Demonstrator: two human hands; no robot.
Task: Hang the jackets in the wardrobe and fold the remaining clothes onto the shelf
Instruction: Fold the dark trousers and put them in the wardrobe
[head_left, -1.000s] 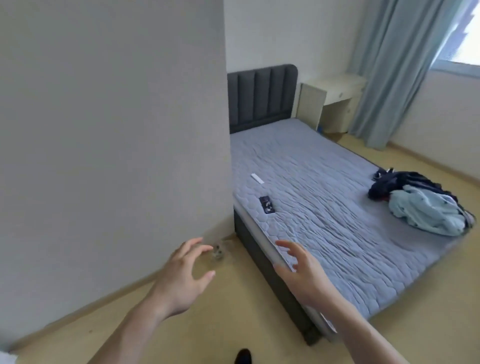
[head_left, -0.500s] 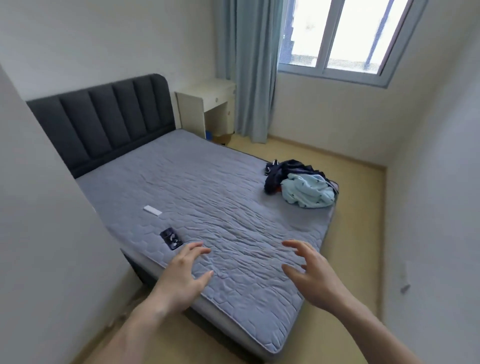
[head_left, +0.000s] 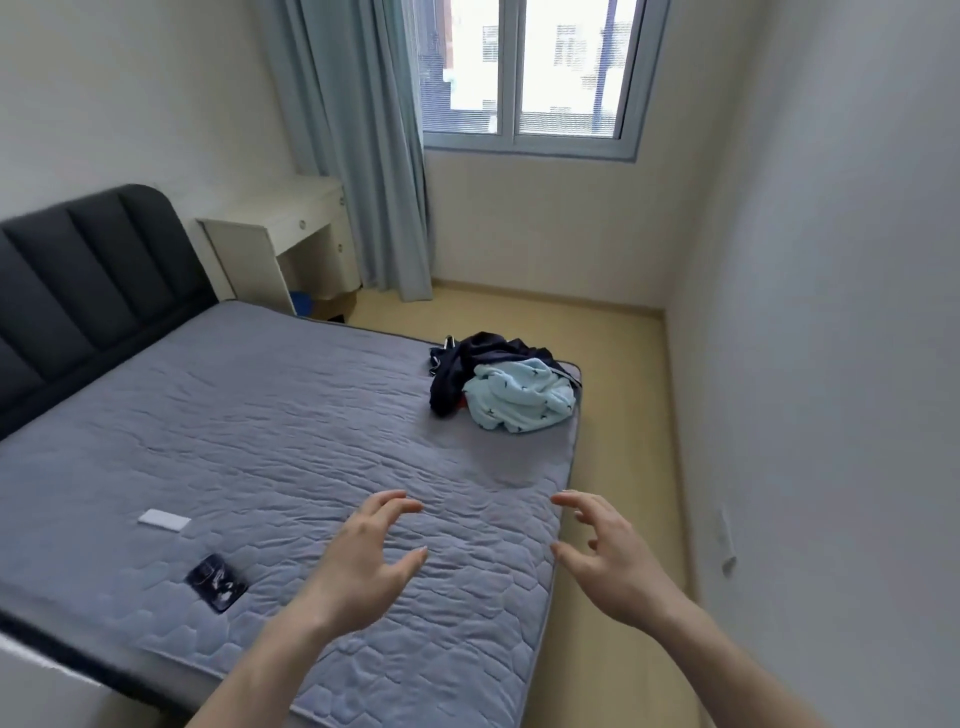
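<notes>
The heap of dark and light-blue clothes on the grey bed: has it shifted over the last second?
No. The heap of clothes lies at the same mattress corner; only the camera turned.

A mattress (head_left: 291, 426) bears a white card (head_left: 164, 519) and perhaps a phone (head_left: 216, 583).

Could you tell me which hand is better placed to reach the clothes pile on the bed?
Probably the right hand: it is open, empty, and on the pile's side of the bed.
</notes>
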